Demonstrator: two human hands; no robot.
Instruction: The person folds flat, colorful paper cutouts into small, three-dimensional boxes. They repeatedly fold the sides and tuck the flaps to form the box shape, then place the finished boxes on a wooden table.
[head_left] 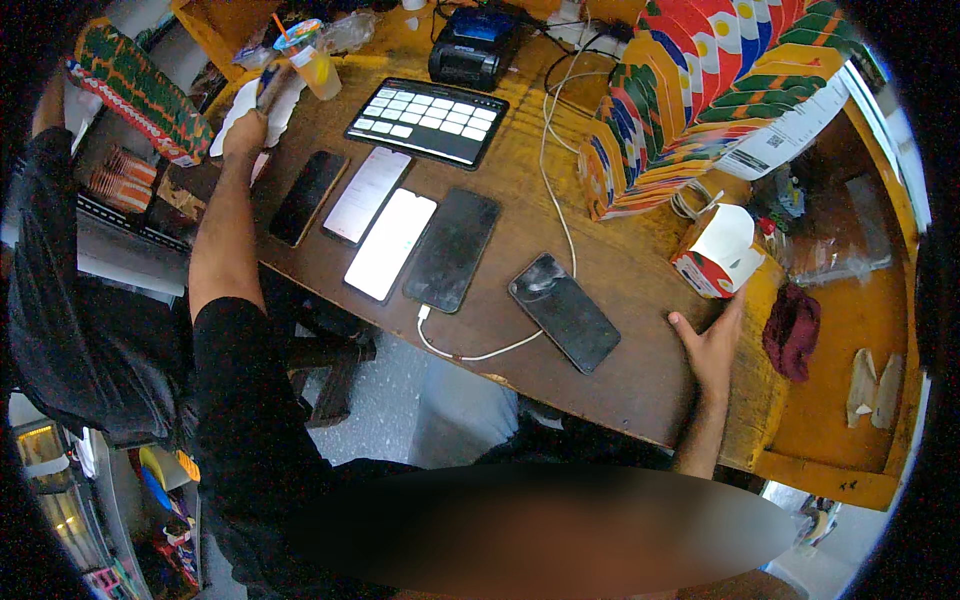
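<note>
Worn brown wood makes up the table [640,250], with a tablet [428,122] at its far side, its screen showing rows of white tiles. Well to the tablet's right and nearer the person stands the box [718,252], a small carton with a pale raised flap and sides printed red, green and orange. Beyond it, also right of the tablet, fans a bright carton stack [690,120]. The right hand [712,345], right of the tablet and just on the near side of the box, has its fingers stretched and thumb apart; I can't tell whether they touch it. Left of the tablet, the left hand [246,132] is at some white sheets [288,108]; whether it grips anything I can't tell.
</note>
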